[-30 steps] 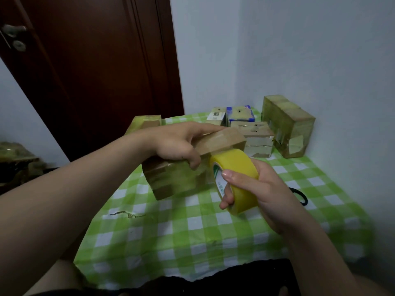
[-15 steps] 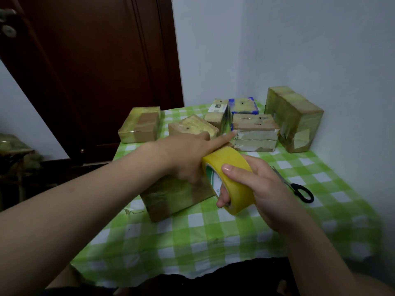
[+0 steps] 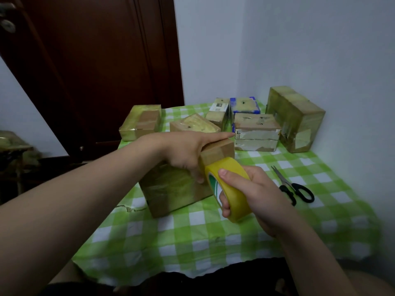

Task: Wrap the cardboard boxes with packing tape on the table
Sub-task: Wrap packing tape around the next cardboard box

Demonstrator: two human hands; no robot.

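A brown cardboard box (image 3: pixel 175 189), partly covered in yellowish tape, stands on the green checked table (image 3: pixel 192 236). My left hand (image 3: pixel 188 150) lies on the box's top with the index finger stretched out straight. Its thumb presses down on the box's front face. My right hand (image 3: pixel 260 195) grips a yellow roll of packing tape (image 3: pixel 233 186) right against the box's near right corner, beside the left thumb. The stretch of tape between roll and box is hidden behind the roll.
Black scissors (image 3: pixel 297 191) lie to the right of my right hand. Several taped boxes stand at the back: one at the left (image 3: pixel 142 121), a tilted one (image 3: pixel 194 124), a large one (image 3: pixel 295 118) against the right wall. A dark door (image 3: pixel 96 60) is behind.
The box, held tilted above the table a second ago, now stands on the cloth. My left fingers have straightened along its top. The tape roll stays at its corner.
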